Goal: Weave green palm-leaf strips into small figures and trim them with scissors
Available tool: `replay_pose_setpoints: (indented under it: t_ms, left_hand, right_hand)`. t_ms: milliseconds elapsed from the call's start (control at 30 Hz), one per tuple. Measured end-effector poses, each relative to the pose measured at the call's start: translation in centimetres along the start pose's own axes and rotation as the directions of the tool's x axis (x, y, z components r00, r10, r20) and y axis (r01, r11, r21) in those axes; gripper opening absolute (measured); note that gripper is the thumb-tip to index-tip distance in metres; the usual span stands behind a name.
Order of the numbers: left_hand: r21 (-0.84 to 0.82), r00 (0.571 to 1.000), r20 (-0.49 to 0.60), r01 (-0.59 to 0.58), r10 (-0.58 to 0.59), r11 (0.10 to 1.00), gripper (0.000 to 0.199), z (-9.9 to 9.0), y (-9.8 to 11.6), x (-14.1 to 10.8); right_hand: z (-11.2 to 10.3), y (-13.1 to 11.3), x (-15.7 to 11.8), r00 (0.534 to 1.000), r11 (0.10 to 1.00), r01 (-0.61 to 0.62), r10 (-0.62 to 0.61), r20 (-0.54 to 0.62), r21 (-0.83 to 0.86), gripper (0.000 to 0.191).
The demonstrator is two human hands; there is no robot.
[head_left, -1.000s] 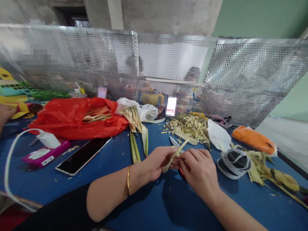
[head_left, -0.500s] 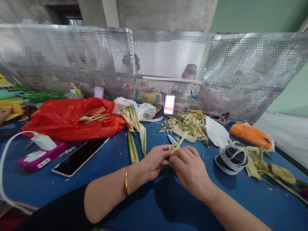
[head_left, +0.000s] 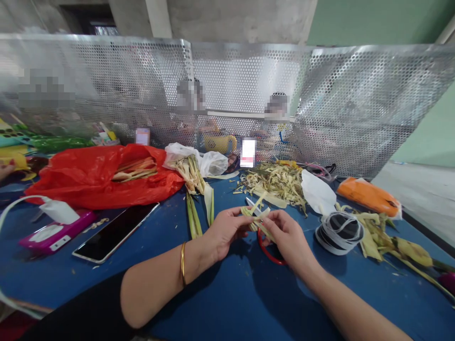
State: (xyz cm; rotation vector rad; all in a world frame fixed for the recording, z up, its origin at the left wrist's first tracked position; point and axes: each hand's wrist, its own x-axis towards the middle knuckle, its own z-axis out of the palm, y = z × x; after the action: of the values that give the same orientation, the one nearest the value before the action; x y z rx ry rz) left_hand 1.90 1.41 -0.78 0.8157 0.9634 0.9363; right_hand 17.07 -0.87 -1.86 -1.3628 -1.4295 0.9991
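Observation:
In the head view, my left hand (head_left: 227, 231) pinches a small piece of folded pale-green leaf strips (head_left: 253, 214) over the middle of the table, fingers closed. My right hand (head_left: 289, 237) grips the right side of the same piece between thumb and fingers. One strip end sticks upward from it. Beneath my hands lies a pair of scissors (head_left: 272, 256) with red handles. Their blade tip points away from me, and my fingers partly cover them. Long green-and-pale stalks (head_left: 194, 215) rest just beyond my left hand.
A pile of leaf scraps (head_left: 277, 182), white paper (head_left: 319, 189), a ribbon roll (head_left: 339, 233) and an orange packet (head_left: 368, 196) stand right. Left are a red bag (head_left: 78, 177), a phone (head_left: 117, 232) and a purple power strip (head_left: 59, 233). A perforated metal screen (head_left: 245, 71) stands behind; people sit beyond.
My right hand has shifted right, away from my left, and its fingers have opened up the leaf piece to view. The red scissor handles now show beneath. The view has turned slightly.

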Motion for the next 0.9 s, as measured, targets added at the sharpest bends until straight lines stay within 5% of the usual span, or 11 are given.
replay_pose_setpoints:
  t_ms: [133, 267, 467, 533, 600, 767, 900]
  left_hand:
    - [-0.016, 0.996, -0.081, -0.025, 0.023, 1.000, 0.019, -0.2, 0.7, 0.3]
    - [0.024, 0.994, -0.096, -0.057, 0.059, 0.998, 0.021, -0.4, 0.6, 0.5]
    - [0.108, 0.989, -0.051, -0.135, 0.141, 0.985, 0.024, 0.0, -0.1, 0.4]
    - [0.139, 0.987, 0.041, -0.159, 0.154, 0.977, 0.022, 0.2, -0.3, 0.1]
    - [0.177, 0.978, 0.116, -0.189, 0.171, 0.966, 0.022, 0.2, -0.5, -0.2]
    - [0.247, 0.957, 0.250, -0.207, 0.144, 0.947, 0.023, 0.2, -0.5, -0.4]
    - [0.247, 0.959, 0.259, -0.176, 0.110, 0.953, 0.021, 0.5, -0.3, -0.6]
  right_hand:
    - [-0.5, -1.1, -0.9, 0.961, 0.904, 0.277, -0.270, 0.067, -0.325, 0.015]
    - [-0.6, -1.5, -1.3, 0.814, 0.671, 0.579, -0.503, 0.289, -0.463, 0.032]
    - [-0.8, -1.4, -1.0, 0.643, 0.331, 0.704, -0.673, 0.366, -0.629, 0.023]
    - [-1.0, -1.7, -0.8, 0.614, 0.320, 0.693, -0.731, 0.297, -0.646, 0.021]
    - [-1.2, -1.9, -0.6, 0.659, 0.405, 0.645, -0.724, 0.204, -0.648, 0.019]
    - [-1.6, -1.2, 0.2, 0.898, 0.601, 0.363, -0.428, 0.097, -0.712, 0.017]
    - [-1.6, -0.8, 0.4, 0.959, 0.630, 0.216, -0.281, 0.041, -0.745, 0.018]
